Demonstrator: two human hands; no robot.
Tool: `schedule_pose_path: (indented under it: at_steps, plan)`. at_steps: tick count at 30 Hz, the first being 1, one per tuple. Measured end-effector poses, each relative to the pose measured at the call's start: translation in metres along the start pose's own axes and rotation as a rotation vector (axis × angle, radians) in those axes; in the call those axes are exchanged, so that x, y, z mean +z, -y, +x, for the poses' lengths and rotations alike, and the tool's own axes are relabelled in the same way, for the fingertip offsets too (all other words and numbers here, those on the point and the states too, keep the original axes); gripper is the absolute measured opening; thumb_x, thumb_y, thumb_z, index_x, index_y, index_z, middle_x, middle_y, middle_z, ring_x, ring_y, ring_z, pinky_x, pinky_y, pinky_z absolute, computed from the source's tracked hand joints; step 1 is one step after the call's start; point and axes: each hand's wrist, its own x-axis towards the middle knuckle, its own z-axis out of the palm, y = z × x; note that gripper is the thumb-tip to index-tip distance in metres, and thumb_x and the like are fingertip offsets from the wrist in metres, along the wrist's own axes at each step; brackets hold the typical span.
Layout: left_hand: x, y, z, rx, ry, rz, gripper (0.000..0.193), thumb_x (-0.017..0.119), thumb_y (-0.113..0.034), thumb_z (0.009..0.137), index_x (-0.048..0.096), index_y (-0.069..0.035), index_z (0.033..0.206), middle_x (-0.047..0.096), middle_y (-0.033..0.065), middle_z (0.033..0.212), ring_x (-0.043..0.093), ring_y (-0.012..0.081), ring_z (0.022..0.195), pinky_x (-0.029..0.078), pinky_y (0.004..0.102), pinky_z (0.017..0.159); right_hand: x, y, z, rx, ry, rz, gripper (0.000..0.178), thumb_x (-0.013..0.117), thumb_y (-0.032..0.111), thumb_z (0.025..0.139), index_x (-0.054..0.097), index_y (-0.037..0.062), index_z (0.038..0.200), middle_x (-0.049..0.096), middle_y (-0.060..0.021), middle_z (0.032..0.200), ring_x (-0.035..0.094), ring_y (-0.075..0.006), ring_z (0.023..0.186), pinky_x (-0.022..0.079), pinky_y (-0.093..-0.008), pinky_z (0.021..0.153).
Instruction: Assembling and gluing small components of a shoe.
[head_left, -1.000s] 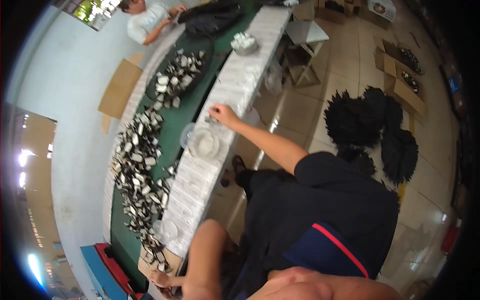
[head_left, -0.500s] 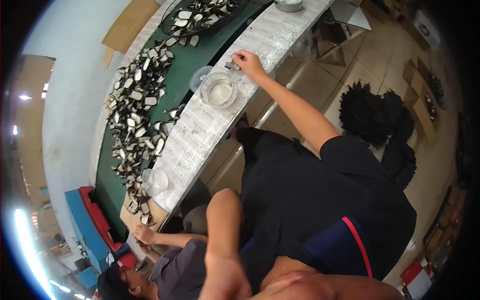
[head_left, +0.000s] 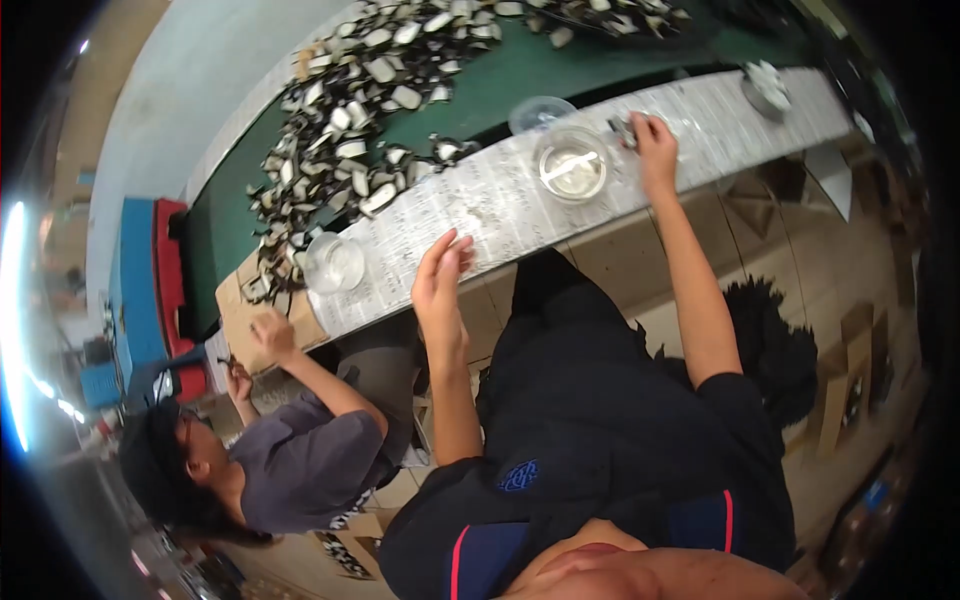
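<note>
- Silvery-covered worktop [head_left: 395, 250] slants up toward 2 o'clock.
- Over it, a small grey thing [head_left: 621, 130] shows at the right hand's [head_left: 656, 152] fingertips; the fingers bend close together, but I cannot tell if they pinch it.
- At 8 o'clock from it, just beside, stands a clear tub [head_left: 572, 190] (a white strip shows across it).
- Left hand [head_left: 438, 282], at 8 o'clock from the tub, hangs half-curled, nothing visible in its grasp.
- At 10 o'clock, black-and-white pieces [head_left: 380, 70] lie heaped.
- At 7 o'clock, a co-worker [head_left: 300, 460] bends both arms.
</note>
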Motion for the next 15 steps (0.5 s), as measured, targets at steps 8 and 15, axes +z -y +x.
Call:
schedule_pose_path:
  at_steps: [8,15]
  plan:
    - [-0.111,0.025,0.169,0.669,-0.566,1.353,0.037,0.068,-0.015,0.083,0.061,0.002,0.116,0.061,0.0181,0.110,0.058,0.0373,0.101,0.047,0.0458,0.089,0.015,-0.003,0.006,0.017,0.016,0.112,0.021,0.061,0.020,0.096,0.069,0.0027,0.105,0.060,0.0034,0.081,0.048,-0.0039,0.068,0.040,-0.0201,0.058]
    - [-0.121,0.019,0.228,0.335,-0.436,1.509,0.022,0.071,-0.020,0.082,0.068,-0.001,0.093,0.067,0.0149,0.087,0.065,0.0361,0.085,0.052,0.0448,0.073,0.013,-0.001,0.005,-0.005,-0.014,0.055,0.022,0.061,0.021,0.097,0.069,0.0022,0.104,0.062,0.0013,0.084,0.049,-0.0044,0.069,0.040,-0.0207,0.059]
